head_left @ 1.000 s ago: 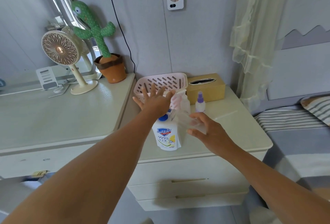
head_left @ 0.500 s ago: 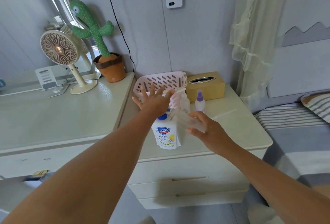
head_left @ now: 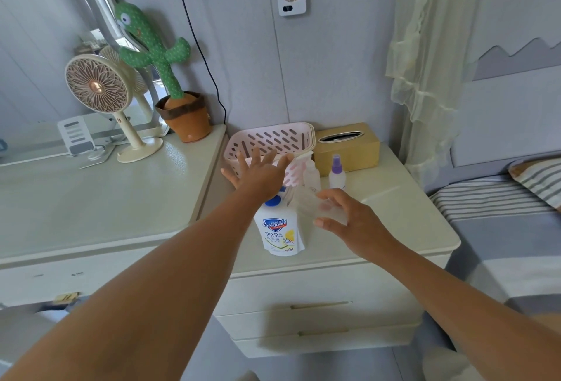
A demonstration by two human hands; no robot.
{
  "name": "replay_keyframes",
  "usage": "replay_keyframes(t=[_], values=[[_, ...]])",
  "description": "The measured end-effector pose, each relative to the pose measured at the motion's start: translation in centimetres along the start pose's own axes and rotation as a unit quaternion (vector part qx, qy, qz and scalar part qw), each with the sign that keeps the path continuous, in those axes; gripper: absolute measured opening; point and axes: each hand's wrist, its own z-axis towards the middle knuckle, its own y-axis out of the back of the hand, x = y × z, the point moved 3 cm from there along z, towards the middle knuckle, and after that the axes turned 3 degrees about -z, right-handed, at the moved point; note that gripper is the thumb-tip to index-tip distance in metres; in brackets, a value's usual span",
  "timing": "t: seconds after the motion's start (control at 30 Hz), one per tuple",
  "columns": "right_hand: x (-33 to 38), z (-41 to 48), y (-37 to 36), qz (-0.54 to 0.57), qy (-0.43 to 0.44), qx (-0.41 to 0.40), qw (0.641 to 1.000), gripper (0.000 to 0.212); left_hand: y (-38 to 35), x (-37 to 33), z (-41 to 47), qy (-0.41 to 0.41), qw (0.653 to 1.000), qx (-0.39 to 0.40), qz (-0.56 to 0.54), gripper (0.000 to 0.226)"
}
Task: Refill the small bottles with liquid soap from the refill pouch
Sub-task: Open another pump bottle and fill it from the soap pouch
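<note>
A white refill pouch [head_left: 279,230] with a blue cap stands upright on the nightstand [head_left: 403,222]. My left hand [head_left: 258,175] hovers just above and behind its cap, fingers spread straight and holding nothing. My right hand [head_left: 349,222] is to the right of the pouch. Its thumb and fingers curl round a small clear bottle [head_left: 314,207] that lies tilted toward the pouch. Two more small bottles stand behind: a clear one [head_left: 312,175] and one with a purple spray top [head_left: 337,171].
A pink slotted basket [head_left: 273,139] and a yellow tissue box [head_left: 347,145] sit at the back of the nightstand. To the left, a dresser holds a desk fan [head_left: 100,89] and a cactus toy in a pot [head_left: 185,116]. A bed [head_left: 501,229] borders the right.
</note>
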Motion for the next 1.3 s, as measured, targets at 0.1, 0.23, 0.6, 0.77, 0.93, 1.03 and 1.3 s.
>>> replay_keyframes(t=[0.1,0.23,0.6,0.77,0.93,1.03,1.3], values=[[0.1,-0.1,0.1,0.003,-0.001,-0.005,1.0,0.04,0.7,-0.4,-0.6,0.011,1.0,-0.002,-0.02,0.056],[0.7,0.1,0.7,0.008,0.008,-0.015,1.0,0.04,2.8,-1.3,-1.6,-0.007,1.0,-0.011,0.008,0.051],[0.3,-0.1,0.1,-0.007,0.004,-0.004,1.0,0.043,1.1,-0.5,-1.6,0.015,0.999,-0.002,-0.038,0.051],[0.6,0.2,0.4,0.001,0.004,-0.006,1.0,0.04,2.7,-1.0,-1.8,-0.014,0.999,-0.031,0.008,0.051],[0.4,0.4,0.1,-0.001,0.005,-0.008,1.0,0.04,1.9,-0.7,-1.1,0.005,0.999,-0.031,-0.005,0.049],[0.1,0.2,-0.3,-0.004,-0.001,0.0,1.0,0.042,1.0,-0.4,-1.3,0.023,0.999,-0.015,-0.032,0.05],[0.7,0.4,0.3,0.001,0.007,-0.01,1.0,0.04,2.2,-0.6,-0.9,0.003,1.0,-0.022,0.002,0.05]])
